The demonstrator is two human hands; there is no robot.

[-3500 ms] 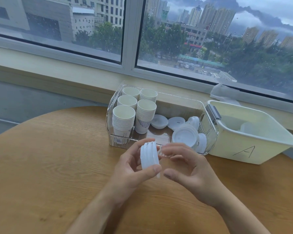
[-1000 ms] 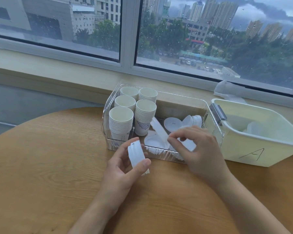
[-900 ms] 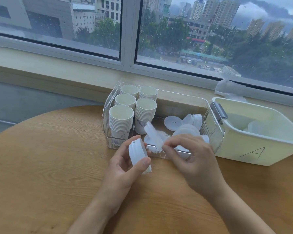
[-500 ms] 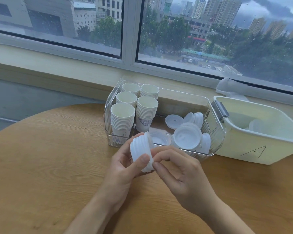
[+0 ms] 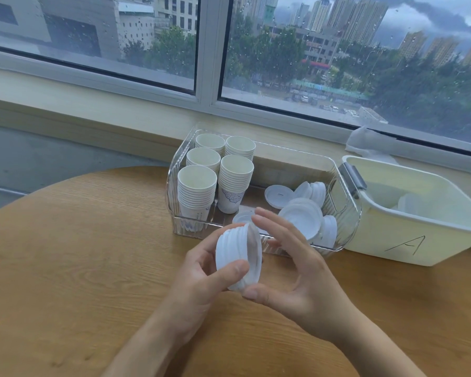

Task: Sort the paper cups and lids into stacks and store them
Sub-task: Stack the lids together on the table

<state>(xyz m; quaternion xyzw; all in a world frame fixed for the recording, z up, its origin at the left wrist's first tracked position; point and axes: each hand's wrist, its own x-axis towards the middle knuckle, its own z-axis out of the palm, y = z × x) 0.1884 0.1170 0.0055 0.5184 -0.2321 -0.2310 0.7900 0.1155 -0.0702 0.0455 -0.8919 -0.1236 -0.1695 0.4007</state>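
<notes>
Item: stack of white lids (image 5: pixel 237 259), held on edge at centre frame above the wooden table (image 5: pixel 79 268), just in front of the clear bin (image 5: pixel 348 213). Left hand (image 5: pixel 199 281) grips the stack, thumb curled across its near rim, fingers behind it. Right hand (image 5: pixel 297 270) is spread, fingers straight, palm facing the stack's open face; its thumb touches the lower rim, seemingly seating the newest lid. Clear bin contents: five stacks of paper cups (image 5: pixel 199 191) standing upright in its left half; loose lids (image 5: pixel 299 219) lying and leaning in disorder in its right half. Cream tub (image 5: pixel 408 240) marked "A" at right of frame, touching the clear bin, holds pale items too indistinct to identify. Step in hand, judged: adding a lid to the held stack. Handling note: the lids are thin and light, so the flat palm should press evenly round the rim until the lid nests flush; the left thumb should keep the stack from fanning. Many lids remain unsorted; the cups look done.
</notes>
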